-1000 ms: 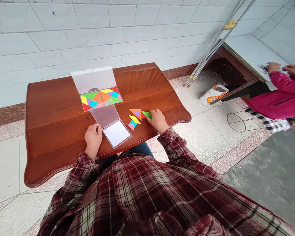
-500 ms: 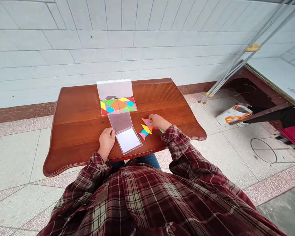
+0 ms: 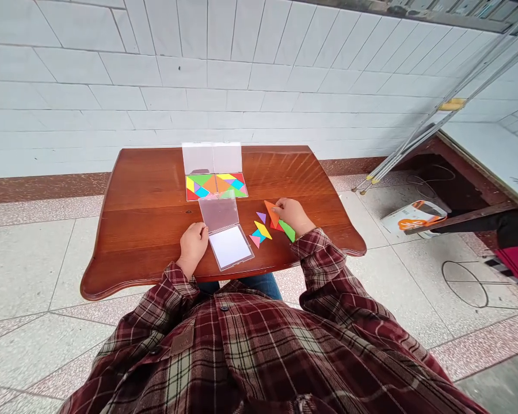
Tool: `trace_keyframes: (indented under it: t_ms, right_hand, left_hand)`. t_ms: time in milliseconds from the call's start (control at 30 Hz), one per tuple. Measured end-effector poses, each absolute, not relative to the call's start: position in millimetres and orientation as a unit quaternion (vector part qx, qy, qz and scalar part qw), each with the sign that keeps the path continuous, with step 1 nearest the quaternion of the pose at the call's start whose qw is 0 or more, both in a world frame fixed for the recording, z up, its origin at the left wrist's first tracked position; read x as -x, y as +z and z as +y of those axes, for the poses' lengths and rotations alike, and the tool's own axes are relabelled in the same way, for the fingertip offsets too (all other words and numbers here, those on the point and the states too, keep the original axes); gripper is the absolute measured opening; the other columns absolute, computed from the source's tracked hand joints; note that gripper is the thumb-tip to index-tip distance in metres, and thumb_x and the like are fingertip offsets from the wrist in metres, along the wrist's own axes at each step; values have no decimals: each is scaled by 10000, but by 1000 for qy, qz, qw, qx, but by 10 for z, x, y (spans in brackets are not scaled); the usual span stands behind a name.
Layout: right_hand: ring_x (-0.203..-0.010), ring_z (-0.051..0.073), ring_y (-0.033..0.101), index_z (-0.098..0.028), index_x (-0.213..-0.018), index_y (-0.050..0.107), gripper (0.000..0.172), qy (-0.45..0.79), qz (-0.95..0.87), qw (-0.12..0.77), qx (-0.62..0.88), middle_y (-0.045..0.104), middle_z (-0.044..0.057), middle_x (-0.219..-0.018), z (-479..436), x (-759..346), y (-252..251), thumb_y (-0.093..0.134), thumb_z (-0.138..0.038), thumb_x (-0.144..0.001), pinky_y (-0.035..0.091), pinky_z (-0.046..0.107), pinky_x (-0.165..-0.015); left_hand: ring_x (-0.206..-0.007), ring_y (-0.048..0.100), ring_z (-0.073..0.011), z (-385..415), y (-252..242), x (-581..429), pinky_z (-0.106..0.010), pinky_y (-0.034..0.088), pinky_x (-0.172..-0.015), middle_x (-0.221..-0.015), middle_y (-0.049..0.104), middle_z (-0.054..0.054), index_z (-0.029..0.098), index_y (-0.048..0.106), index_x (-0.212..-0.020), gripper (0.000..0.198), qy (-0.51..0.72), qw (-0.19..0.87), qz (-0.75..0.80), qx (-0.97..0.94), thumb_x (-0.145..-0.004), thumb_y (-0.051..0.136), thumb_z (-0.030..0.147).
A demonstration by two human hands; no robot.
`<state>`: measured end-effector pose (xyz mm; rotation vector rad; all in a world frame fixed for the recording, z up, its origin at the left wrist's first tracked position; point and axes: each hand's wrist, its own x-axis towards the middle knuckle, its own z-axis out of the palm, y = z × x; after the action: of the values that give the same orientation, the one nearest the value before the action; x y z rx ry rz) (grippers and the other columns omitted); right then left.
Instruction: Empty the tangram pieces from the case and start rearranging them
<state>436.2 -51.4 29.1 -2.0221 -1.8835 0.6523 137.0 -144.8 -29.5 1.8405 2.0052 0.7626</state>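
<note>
My right hand (image 3: 294, 214) pinches a large orange tangram triangle (image 3: 270, 213) above the table, its lower part overlapping a red piece (image 3: 278, 226). Beside that hand lies a green triangle (image 3: 287, 230). To its left are loose pieces: a purple triangle (image 3: 261, 217), a yellow parallelogram (image 3: 263, 230), a blue piece (image 3: 259, 234) and a pink triangle (image 3: 255, 241). My left hand (image 3: 193, 246) is closed, knuckles up, against the left edge of an open clear case (image 3: 218, 214) with a white base (image 3: 231, 247). Whatever its fingers hold, if anything, is hidden.
Behind the white-based case stand two open cases filled with coloured pieces (image 3: 216, 186). All rest on a brown wooden table (image 3: 147, 230) by a tiled wall (image 3: 164, 100). Crutches (image 3: 408, 141) lean at the right, near a white bucket (image 3: 414, 218) on the floor.
My right hand has shifted the orange triangle right, away from the purple triangle, which now shows fully. The red and green pieces show more. My left hand stays by the case; the view has tilted slightly.
</note>
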Motion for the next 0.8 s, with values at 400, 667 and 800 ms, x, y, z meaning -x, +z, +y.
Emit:
trace_keyframes:
  t_ms: [400,667,800]
  right_hand:
    - [-405,76,501,-233,-921,412,249,538,-496,323,601,479,-129,-535,-1265,-3527,106,575,-260,-735,413,178,-392]
    - [-518,82,604,-239,-853,362,237,597,-442,323,586,525,-110,-625,-1511,-3272,-73,557,-194,-725,534,222,-528]
    - [-560,89,581,-233,-855,410,210,575,-514,281,571,486,-96,-669,-1590,-3295,-65,553,-159,-720,521,247,-577]
  left_hand:
    - [-818,587,-189,-1452,-247,-1382,-286,376,-667,-870,653,-56,204,619,-821,208,274,166,702,-636,-882,441,293]
    - [-779,579,-180,-1444,-242,-1387,-276,370,-651,-836,647,-52,208,614,-794,197,283,160,698,-638,-872,452,288]
    - [-782,578,-181,-1439,-268,-1385,-279,366,-653,-849,651,-53,206,618,-802,209,280,159,701,-636,-879,445,296]
